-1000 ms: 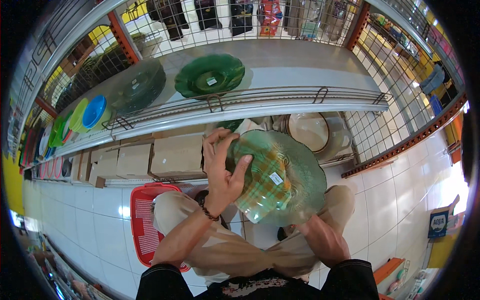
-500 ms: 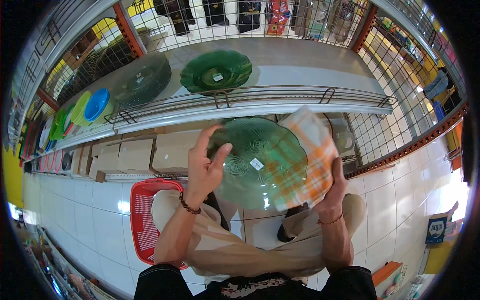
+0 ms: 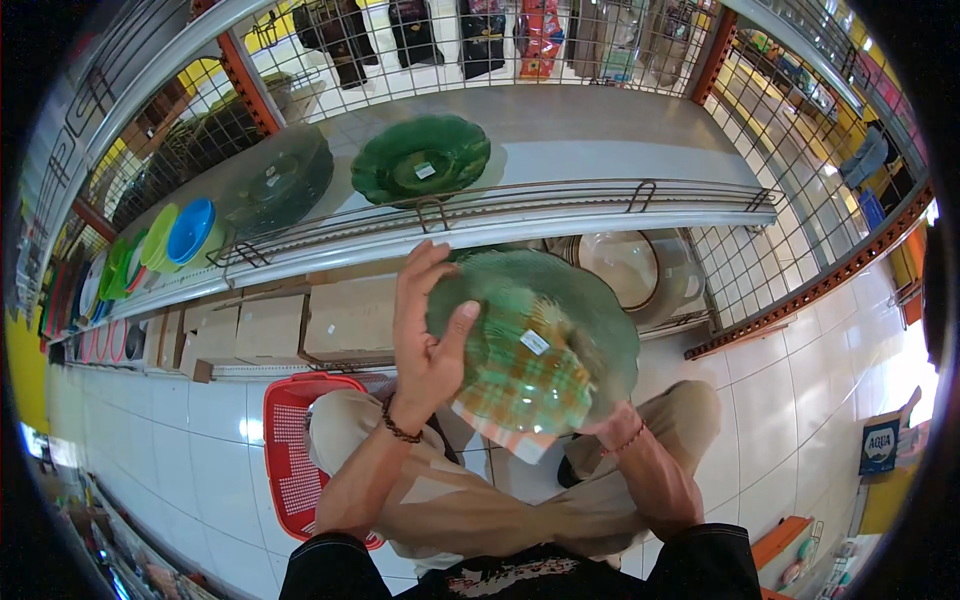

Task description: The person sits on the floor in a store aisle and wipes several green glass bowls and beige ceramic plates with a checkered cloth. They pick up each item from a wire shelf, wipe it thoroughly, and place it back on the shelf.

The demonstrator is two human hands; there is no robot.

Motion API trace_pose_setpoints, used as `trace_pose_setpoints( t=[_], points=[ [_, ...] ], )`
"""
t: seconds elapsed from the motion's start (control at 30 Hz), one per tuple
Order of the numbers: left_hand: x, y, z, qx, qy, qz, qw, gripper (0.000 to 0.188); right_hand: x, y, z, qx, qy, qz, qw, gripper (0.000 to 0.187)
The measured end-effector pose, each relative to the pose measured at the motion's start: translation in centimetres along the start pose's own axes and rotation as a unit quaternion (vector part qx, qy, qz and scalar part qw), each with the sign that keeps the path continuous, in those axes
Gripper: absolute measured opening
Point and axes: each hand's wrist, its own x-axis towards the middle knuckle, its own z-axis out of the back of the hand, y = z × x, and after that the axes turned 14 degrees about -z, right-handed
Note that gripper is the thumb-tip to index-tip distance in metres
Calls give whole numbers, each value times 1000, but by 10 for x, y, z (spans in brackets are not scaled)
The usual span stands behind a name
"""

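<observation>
A large translucent green glass plate [image 3: 610,310] with a wavy rim and a small white sticker is held up in front of me, tilted. My left hand [image 3: 430,345] grips its left edge, thumb over the near face and fingers along the rim. Beneath the plate my right hand [image 3: 610,428] holds an orange-and-white checked cloth [image 3: 515,440] against the underside. Much of the cloth shows greenish through the glass; the right fingers are mostly hidden behind it.
On the shelf [image 3: 560,125] stand a darker green scalloped plate [image 3: 420,160], a clear glass plate [image 3: 275,180] and coloured bowls [image 3: 192,230], behind a wire rail [image 3: 530,197]. Below are cardboard boxes [image 3: 345,318] and brown-rimmed dishes [image 3: 620,270]. A red basket [image 3: 290,450] sits by my left leg.
My right hand and the cloth have swung from beyond the plate's right edge to underneath it, moving left and down. The plate has shifted slightly right; brown-rimmed dishes on the lower shelf are now uncovered.
</observation>
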Motion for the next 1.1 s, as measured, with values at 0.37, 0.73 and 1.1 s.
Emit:
trace_pose_setpoints(
  t=[0.37, 0.73, 1.1],
  points=[
    [12, 6, 59, 7, -190, 183, 965, 32, -77, 38, -46, -235, 26, 399, 886, 50],
    [117, 82, 79, 28, -208, 127, 969, 30, -60, 33, -63, -181, 54, 317, 929, 55],
    [165, 167, 42, 298, -30, 293, 908, 50, -41, 22, -58, -216, -126, 186, 950, 49]
  ],
)
